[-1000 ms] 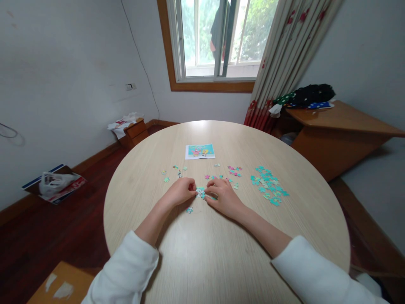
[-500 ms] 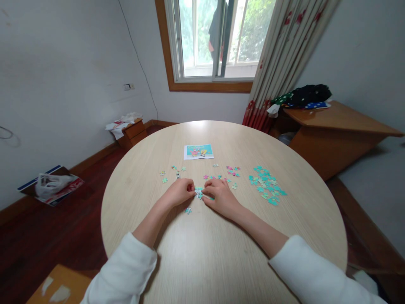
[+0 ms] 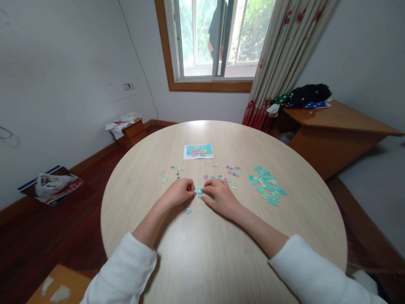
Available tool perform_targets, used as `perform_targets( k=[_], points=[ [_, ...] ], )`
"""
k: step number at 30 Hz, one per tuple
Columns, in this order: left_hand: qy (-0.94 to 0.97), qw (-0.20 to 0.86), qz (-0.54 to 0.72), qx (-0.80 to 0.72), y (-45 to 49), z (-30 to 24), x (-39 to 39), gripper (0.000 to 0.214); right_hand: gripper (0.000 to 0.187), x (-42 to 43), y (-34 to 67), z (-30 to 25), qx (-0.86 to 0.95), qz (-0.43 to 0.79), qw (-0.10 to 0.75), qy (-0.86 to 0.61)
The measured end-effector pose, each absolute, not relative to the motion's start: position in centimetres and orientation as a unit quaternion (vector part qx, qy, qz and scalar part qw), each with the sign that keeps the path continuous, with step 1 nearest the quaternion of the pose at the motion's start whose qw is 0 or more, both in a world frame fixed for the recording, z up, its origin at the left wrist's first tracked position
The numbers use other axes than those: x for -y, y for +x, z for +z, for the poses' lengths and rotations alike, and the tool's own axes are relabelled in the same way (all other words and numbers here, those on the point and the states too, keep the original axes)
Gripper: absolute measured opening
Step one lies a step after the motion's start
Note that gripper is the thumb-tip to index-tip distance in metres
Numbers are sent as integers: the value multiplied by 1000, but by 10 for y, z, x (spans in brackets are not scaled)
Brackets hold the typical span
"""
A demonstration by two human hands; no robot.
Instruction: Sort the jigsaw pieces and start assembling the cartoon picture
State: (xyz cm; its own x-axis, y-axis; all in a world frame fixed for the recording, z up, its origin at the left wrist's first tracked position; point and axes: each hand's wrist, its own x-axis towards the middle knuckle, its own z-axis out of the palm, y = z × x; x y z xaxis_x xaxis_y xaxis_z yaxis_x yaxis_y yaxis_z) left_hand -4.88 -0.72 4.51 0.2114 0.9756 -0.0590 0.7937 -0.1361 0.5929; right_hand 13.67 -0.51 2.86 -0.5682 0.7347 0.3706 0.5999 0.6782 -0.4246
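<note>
Joined jigsaw puzzle pieces (image 3: 198, 193), pale blue and white, lie on the round table between my hands. My left hand (image 3: 179, 191) is closed in a pinch at their left edge. From the right side, my right hand (image 3: 221, 196) holds the same cluster with curled fingers and thumb; its fingertips partly cover the pieces. Just below my left hand lies a single loose piece (image 3: 187, 210). Past the hands, pink and mixed pieces (image 3: 233, 171) are scattered, partly hidden behind my right hand.
A picture card (image 3: 198, 151) of cartoon figures lies farther back on the wooden table (image 3: 221, 257). Many turquoise pieces (image 3: 267, 185) are spread at the right. A few pieces (image 3: 165, 180) lie at the left. A brown desk (image 3: 341, 118) with cloths stands at the right wall.
Both hands stay almost in place. The right fingers have shifted very slightly at the joined pieces, and a little more of them shows.
</note>
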Motion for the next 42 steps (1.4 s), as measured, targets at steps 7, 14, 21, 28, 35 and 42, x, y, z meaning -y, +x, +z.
perform_targets(
  k=[7, 14, 21, 28, 35, 42],
  points=[
    [733, 260, 172, -605, -49, 46, 8, 10, 9, 6, 137, 29, 879, 123, 256, -384],
    [733, 260, 167, -606, -48, 47, 8, 11, 15, 7, 137, 28, 885, 118, 253, -372],
    [734, 262, 171, -603, -49, 47, 8, 11, 11, 7, 137, 27, 886, 119, 261, -365],
    [733, 263, 171, -604, -49, 46, 8, 13, 7, 8, 137, 28, 887, 119, 258, -364],
    [730, 264, 173, -606, -48, 48, 9, 12, 7, 8, 138, 27, 888, 115, 263, -359],
    [736, 257, 170, -603, -49, 47, 9, 12, 23, 9, 138, 28, 898, 112, 265, -331]
  ],
)
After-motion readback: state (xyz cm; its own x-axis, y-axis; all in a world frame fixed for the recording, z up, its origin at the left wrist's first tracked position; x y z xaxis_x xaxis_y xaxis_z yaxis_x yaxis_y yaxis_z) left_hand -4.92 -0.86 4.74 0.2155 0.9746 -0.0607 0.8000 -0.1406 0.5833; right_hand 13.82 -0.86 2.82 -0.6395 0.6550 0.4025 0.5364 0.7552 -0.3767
